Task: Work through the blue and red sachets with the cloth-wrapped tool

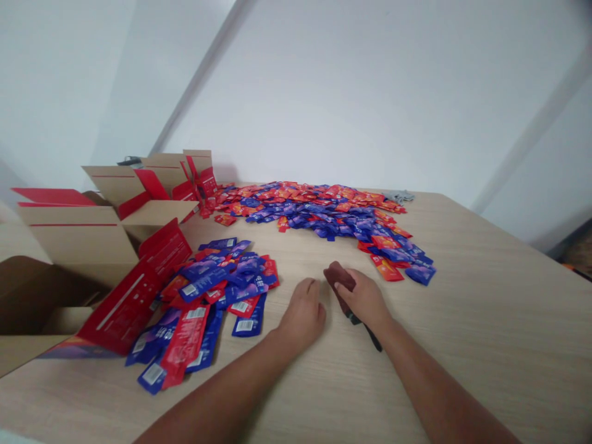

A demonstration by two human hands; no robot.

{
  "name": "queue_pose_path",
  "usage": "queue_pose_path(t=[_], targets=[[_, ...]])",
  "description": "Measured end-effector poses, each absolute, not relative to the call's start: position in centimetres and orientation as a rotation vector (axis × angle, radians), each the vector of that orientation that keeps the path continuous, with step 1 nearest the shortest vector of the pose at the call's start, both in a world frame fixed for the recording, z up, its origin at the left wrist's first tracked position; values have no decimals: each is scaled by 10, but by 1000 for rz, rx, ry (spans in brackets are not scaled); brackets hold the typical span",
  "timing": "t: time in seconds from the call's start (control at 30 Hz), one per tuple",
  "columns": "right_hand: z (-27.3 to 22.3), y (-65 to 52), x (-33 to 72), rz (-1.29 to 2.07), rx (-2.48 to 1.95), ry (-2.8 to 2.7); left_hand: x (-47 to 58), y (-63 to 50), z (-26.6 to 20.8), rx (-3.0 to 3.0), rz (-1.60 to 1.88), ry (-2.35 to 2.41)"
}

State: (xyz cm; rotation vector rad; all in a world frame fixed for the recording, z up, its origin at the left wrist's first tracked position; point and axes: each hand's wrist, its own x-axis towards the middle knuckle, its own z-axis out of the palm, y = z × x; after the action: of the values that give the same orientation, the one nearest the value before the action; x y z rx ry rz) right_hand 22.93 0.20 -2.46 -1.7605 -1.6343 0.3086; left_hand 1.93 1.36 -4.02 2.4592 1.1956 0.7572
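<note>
On the table in front of me, my left hand (304, 313) rests with its fingers curled. What it holds, if anything, is hidden. My right hand (369, 301) is closed around a dark brown, flat, soft-looking item (341, 277). A black strip pokes out from beneath that wrist; whether it belongs to the brown item I cannot tell. To the left of my left hand lies a loose heap of blue and red sachets (217, 277), several with white barcode labels. None of these sachets touches my hands.
Open cardboard boxes (69, 231) with red flaps line the left side. A wide pile of red, orange and blue sachets (314, 209) spreads across the back of the table (485, 296). Grey scraps (401, 197) lie at its far right, near the white wall.
</note>
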Motion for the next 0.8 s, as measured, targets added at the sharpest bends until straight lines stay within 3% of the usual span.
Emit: queue_pose_path(t=[0.37,0.57,0.8], targets=[[-27,4,229,354,-1717,-1543,53,141,-42,2209,922,1713],[-26,4,229,359,-1713,-1539,53,165,-32,2389,899,1656],[-29,5,231,356,-1728,-1544,56,184,-20,2370,187,2130]])
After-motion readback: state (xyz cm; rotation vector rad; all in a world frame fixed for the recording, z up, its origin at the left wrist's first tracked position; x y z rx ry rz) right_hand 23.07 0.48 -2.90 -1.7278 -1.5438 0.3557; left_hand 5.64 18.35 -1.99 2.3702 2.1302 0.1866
